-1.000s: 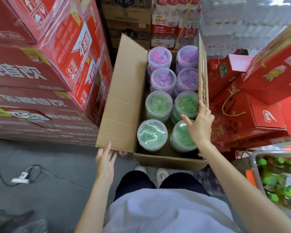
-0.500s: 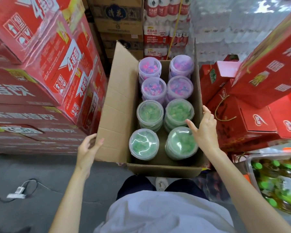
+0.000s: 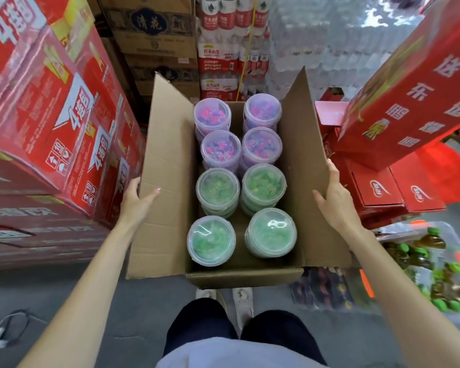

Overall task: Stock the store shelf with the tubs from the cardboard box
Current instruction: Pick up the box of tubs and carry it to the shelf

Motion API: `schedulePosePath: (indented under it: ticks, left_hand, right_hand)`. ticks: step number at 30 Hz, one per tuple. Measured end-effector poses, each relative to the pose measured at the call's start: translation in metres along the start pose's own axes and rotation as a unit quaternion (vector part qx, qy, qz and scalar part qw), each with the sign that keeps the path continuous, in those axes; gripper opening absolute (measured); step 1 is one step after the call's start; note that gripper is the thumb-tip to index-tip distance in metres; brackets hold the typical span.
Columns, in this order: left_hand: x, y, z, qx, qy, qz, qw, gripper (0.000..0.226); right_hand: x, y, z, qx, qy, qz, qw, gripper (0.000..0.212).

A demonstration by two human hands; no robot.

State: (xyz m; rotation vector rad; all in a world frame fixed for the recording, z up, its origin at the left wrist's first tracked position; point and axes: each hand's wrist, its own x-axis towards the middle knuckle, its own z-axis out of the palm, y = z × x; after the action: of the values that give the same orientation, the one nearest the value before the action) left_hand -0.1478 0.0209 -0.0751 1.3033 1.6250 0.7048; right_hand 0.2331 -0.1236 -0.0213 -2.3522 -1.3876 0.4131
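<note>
An open cardboard box stands on the floor in front of my feet. Inside are several clear round tubs in two rows: green-filled tubs nearest me and purple-pink-filled tubs at the far end. My left hand grips the outer edge of the box's left flap, thumb on its inner face. My right hand holds the right flap, fingers behind it and thumb in front. No store shelf is in view.
Stacks of red shrink-wrapped cartons crowd the left. Red gift boxes pile up on the right. Brown cartons and packs of bottled water stand behind the box. A clear bin of green-capped bottles sits at lower right. Grey floor with a cable lies at lower left.
My left hand rose from below the left flap and took hold of its edge. My right hand shifted out from the tubs onto the right flap, which now stands spread wider.
</note>
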Motion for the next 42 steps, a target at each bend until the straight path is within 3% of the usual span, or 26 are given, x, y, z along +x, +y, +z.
schedulePosePath:
  ticks: [12, 26, 37, 42]
  left_hand:
    - [0.031, 0.005, 0.004, 0.054, 0.002, 0.069, 0.996, 0.047]
    - [0.023, -0.001, 0.003, 0.060, -0.007, 0.078, 0.995, 0.062]
    - [0.029, -0.007, 0.006, 0.051, -0.034, 0.085, 0.994, 0.065]
    - [0.028, -0.006, 0.004, 0.058, -0.041, 0.099, 0.993, 0.065]
  right_hand:
    - [0.031, 0.003, 0.003, -0.001, -0.005, 0.073, 0.997, 0.050]
    - [0.028, -0.014, 0.013, 0.074, 0.035, 0.088, 0.993, 0.045]
    - [0.030, 0.000, 0.013, 0.122, 0.023, 0.115, 0.986, 0.049]
    - [0.028, -0.002, 0.010, 0.155, 0.001, 0.115, 0.981, 0.038]
